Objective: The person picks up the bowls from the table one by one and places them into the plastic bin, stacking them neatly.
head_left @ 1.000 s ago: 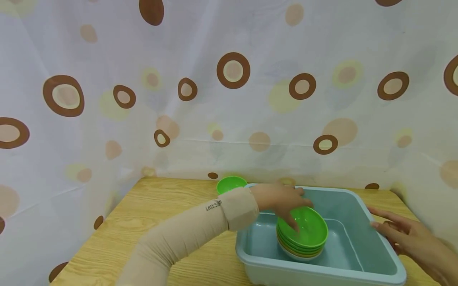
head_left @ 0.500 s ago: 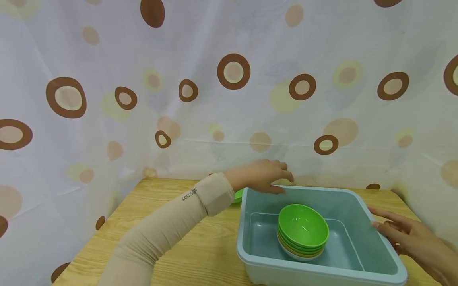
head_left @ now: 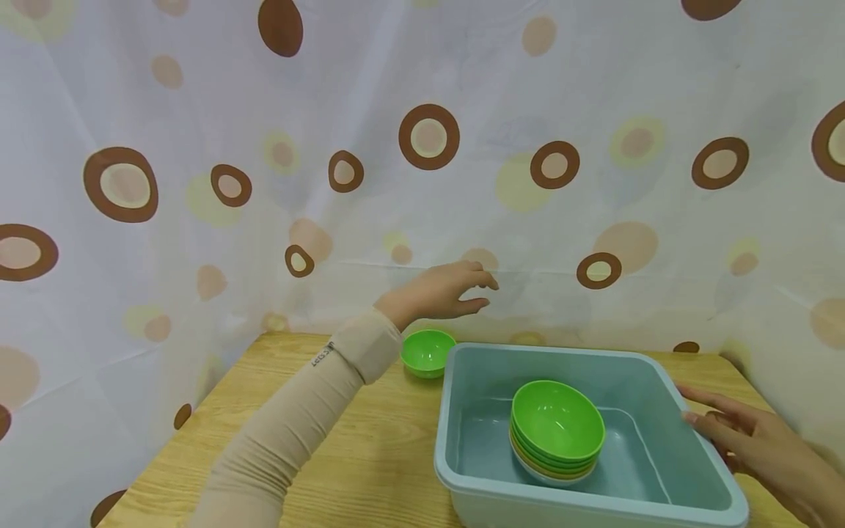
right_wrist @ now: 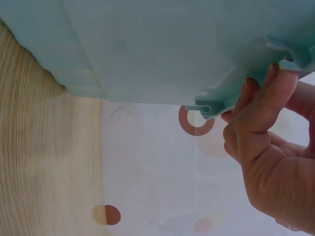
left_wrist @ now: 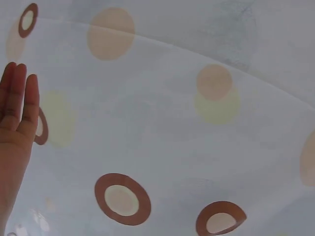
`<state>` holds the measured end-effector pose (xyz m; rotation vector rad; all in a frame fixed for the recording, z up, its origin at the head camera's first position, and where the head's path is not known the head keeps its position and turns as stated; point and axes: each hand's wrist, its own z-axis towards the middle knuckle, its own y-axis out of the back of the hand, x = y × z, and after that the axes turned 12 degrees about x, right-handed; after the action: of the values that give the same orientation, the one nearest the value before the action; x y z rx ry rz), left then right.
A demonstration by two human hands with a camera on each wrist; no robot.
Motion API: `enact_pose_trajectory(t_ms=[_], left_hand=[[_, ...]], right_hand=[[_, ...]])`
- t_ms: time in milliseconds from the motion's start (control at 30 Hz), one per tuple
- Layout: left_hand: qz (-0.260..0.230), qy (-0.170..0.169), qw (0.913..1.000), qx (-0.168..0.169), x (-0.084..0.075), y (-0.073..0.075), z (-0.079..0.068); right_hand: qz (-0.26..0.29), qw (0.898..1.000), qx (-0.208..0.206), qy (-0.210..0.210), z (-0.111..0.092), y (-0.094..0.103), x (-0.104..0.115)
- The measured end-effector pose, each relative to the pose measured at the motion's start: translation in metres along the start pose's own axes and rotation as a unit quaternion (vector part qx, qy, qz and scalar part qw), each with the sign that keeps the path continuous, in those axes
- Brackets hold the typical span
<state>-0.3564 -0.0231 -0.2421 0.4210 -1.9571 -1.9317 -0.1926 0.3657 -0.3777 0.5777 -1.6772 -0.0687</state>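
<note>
My left hand hangs in the air in the head view, above and behind a green bowl, holding nothing. Its fingers look loosely extended in the left wrist view. A blue plastic basin stands at the right of the table. Inside it sits a stack of bowls, green on top with yellowish and white ones below, tilted a little. At the basin's right rim, my right hand grips the edge, thumb near the top. From below, the right wrist view shows its fingers curled under the rim.
The wooden table extends to the left of the basin. A white curtain with brown and beige circles hangs behind and along both sides. The single green bowl stands close to the basin's back left corner.
My left hand has moved from over the bowl stack up and left, out of the basin. The lone green bowl shows fully again. My right hand stays at the rim.
</note>
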Motion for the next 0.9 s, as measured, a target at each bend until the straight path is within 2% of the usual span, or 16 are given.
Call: enact_pose_trajectory(t_ms=[200,433,767,900], left_hand=[[-0.066,0.039,0.9971,-0.006,0.026,-0.011,-0.001],[-0.131,0.084,0.9877,-0.001,0.05,-0.035,0.0],[-0.161,0.151,0.9753,-0.002,0.074,-0.072,-0.007],[-0.156,0.163,0.9742,0.013,0.078,-0.088,-0.008]], right_hand=[[0.0,1.0,0.004,-0.015,0.0,0.001,0.0],[-0.007,1.0,0.002,-0.021,0.0,0.002,0.0],[0.002,1.0,0.007,-0.006,0.0,0.002,-0.002],[0.002,1.0,0.008,0.005,0.0,0.001,-0.002]])
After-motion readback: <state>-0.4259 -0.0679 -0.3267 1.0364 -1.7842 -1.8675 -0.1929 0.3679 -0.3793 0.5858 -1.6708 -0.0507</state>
